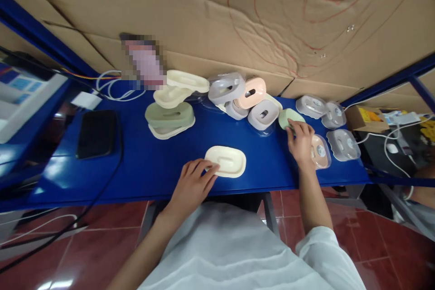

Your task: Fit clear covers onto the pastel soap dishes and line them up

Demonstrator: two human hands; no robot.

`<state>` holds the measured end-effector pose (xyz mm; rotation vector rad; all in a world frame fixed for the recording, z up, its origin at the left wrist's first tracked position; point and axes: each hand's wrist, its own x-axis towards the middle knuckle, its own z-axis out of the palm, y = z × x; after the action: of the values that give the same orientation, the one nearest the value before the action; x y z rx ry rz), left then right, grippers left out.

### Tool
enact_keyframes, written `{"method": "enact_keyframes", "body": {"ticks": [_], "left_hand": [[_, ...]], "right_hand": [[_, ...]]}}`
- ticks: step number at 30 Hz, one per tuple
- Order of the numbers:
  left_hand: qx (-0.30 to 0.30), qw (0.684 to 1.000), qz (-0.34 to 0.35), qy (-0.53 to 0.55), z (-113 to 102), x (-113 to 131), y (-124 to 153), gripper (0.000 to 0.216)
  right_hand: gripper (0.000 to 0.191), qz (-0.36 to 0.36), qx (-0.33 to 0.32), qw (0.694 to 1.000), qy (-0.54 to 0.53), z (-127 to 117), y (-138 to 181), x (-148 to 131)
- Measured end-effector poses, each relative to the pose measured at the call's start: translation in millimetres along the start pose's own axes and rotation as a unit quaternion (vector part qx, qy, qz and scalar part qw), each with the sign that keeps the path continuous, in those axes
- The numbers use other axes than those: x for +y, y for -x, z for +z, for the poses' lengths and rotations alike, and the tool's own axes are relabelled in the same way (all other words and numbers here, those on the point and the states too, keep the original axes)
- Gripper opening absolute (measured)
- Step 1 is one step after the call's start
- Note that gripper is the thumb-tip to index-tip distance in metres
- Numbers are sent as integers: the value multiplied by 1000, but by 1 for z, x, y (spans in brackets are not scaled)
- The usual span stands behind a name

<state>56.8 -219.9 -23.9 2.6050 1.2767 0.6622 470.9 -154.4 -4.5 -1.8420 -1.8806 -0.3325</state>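
Resting on the blue table (152, 176) just below the middle of the frame, the left hand (192, 186) lies flat with fingers spread loosely, its fingertips touching the near-left edge of a cream oval tray (228, 160); it grips nothing. That tray lies alone at the centre of the frame, with bare blue surface on every side of it. Right of centre, the right hand (301, 141) reaches further back, its fingers curled down over a pale green oval piece (287, 118); whether they actually pinch it or only press on it cannot be told.

Crowding that green piece on its left is a heap of grey housings (263, 114) with a peach-coloured one (250, 92) tilted on top of them, and another grey shell (226, 87) leaning behind. Just right of the right hand, partly hidden under its wrist, sits a clear-lidded unit with a peach inside (321, 151), and beyond it, toward the right edge of the table, three more clear grey units (342, 144).

Left of centre stands a stack with an olive green tray (169, 115) on top, and behind it cream trays (180, 87) lie piled at angles against the cardboard wall (217, 13) that fills the top of the frame. A black phone (96, 133) lies flat on the left part of the table, a dark cable curving beside it, with white cables (112, 88) coiled further back. An open cardboard box (369, 118) sits at the right, off the table's end.
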Motion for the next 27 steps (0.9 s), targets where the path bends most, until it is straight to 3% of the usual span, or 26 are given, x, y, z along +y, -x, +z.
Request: {"method": "enact_keyframes", "body": {"ticks": [3,5,8,11,15,22,27], "left_hand": [[38,998,-38,17,-1,-10,18,23],[54,995,-55,61,3,-12,20,28],[71,987,-66,128,8,-11,15,55],[68,993,-38,88,6,-12,10,63],[39,999,20,1,-1,-20,9,45],[34,998,52,-5,2,-22,6,37],[22,997,76,2,2,-21,4,35]], "right_hand": [[41,-54,49,996,-58,-18,20,-47],[46,-124,46,987,-93,-26,39,-92],[48,-229,-30,963,-139,-24,65,-161],[40,-294,-121,936,-154,-14,74,-201],[42,-300,-154,929,-151,-8,69,-194],[37,-235,-119,955,-139,-7,89,-174],[36,-250,-144,946,-148,-9,90,-164]]}}
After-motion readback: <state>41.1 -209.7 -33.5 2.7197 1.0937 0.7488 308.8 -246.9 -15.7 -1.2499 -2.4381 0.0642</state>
